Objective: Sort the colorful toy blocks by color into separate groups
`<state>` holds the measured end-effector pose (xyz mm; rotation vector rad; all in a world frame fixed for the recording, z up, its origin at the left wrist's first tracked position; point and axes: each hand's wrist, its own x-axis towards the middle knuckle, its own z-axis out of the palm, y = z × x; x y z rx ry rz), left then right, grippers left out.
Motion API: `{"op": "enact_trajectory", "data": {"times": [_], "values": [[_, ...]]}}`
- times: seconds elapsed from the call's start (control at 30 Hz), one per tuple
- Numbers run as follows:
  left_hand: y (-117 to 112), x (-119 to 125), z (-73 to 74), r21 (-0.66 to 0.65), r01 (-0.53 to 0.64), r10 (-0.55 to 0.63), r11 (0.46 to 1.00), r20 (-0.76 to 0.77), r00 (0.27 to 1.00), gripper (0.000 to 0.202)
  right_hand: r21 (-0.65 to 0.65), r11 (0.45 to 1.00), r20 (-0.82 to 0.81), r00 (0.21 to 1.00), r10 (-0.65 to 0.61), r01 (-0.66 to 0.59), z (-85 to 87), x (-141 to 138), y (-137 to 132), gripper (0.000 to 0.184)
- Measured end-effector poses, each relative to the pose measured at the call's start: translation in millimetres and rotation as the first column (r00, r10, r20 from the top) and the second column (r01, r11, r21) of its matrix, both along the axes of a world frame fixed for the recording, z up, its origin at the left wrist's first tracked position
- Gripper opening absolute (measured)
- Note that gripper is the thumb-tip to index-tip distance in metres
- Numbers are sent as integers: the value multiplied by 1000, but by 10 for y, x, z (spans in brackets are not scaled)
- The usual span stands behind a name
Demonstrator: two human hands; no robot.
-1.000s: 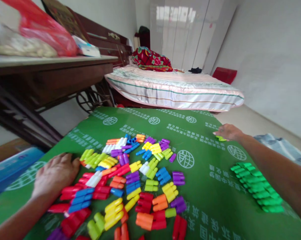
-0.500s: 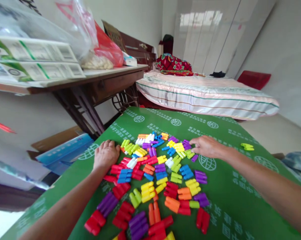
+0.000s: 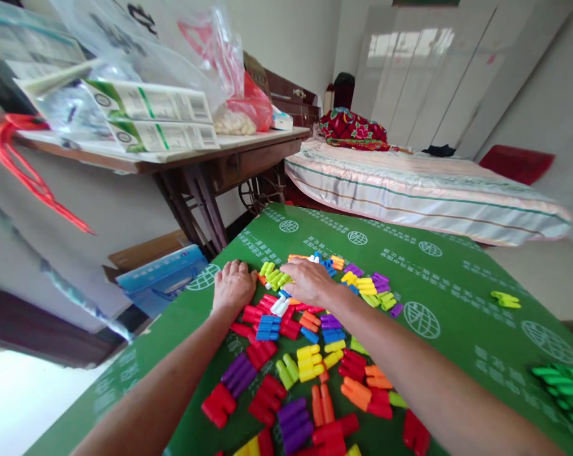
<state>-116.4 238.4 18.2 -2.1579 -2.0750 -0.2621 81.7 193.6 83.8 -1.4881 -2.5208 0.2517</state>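
Many plastic building blocks with rounded finger-like prongs, such as a blue block and a purple block, are spread over a green table. My left hand lies palm down at the pile's left edge, fingers stretched out, with an orange block by its fingertips. Across the pile, my right hand has its fingers bent down against a lime-green block. Whatever lies under that hand is hidden. Below it are a white block and red blocks.
A lone lime-green block lies toward the right edge, with a bright green cluster nearer me. At left stands a desk with boxes and plastic bags, a blue carton below. Behind is a bed.
My right hand has swung left from the purple and yellow blocks to the lime-green ones beside my left hand. My left hand stays put, while the view has turned left.
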Motion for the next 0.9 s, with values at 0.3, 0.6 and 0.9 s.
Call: {"op": "enact_trajectory", "data": {"times": [0.3,0.6,0.9], "values": [[-35,5,-15,9,-2,2,1000,19,1000,47,-53,999,-30,1000,0,-2,-262,-378,175,33],[-26,9,2,13,-1,1,1000,39,999,47,-324,941,-535,839,-99,-95,-300,146,15,49],[-18,25,58,-7,-10,10,1000,42,999,49,-547,792,-806,424,-412,-272,-150,796,-437,50]]}}
